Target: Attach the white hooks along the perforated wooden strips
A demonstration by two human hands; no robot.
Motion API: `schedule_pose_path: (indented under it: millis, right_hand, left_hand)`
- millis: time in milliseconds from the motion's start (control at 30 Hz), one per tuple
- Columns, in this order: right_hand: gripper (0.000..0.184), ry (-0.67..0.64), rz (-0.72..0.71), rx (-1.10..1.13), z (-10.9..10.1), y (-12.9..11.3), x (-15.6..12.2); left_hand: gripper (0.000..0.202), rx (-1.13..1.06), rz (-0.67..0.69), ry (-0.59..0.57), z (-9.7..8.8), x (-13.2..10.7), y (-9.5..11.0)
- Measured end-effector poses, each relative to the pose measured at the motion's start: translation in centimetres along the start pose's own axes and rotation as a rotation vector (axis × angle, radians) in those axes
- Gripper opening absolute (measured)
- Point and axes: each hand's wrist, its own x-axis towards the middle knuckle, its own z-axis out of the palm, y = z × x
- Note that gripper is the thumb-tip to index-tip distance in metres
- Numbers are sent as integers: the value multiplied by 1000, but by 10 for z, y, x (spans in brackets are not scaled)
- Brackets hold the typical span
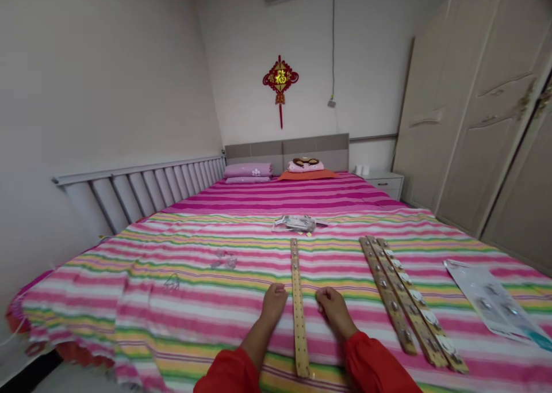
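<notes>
My left hand (275, 301) rests on the striped bedspread with its fingers curled, just left of a long wooden strip (299, 312). On the strip's other side lies my right hand (332, 305), also curled into a loose fist. Nothing shows in either hand, and neither touches the strip. Rows of small holes run along this strip, and a few shiny metal pieces sit at its far end. To the right, three more wooden strips (399, 295) lie side by side with metal pieces on them; the rightmost also carries white round discs.
Beyond the middle strip lies a pile of clear plastic packets (297, 224). Crumpled clear plastic bits (224, 259) are at the left. A clear plastic package (495, 301) with shiny metal pieces lies far right. The bed has a metal side rail (146, 177) and pillows at the back.
</notes>
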Motion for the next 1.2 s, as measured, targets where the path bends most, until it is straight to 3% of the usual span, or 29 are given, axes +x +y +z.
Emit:
schedule_pose_path:
  millis: [500, 733, 1200]
  right_hand:
    - [16, -41, 12, 93, -2, -4, -10]
    - [18, -2, -91, -14, -2, -4, -11]
    - [23, -30, -92, -34, -2, -13, -17]
  left_hand:
    - [16, -113, 71, 13, -1, -5, -7]
    - [22, -228, 80, 4, -4, -2, -14]
    - [25, -302, 124, 47, -2, -12, -12]
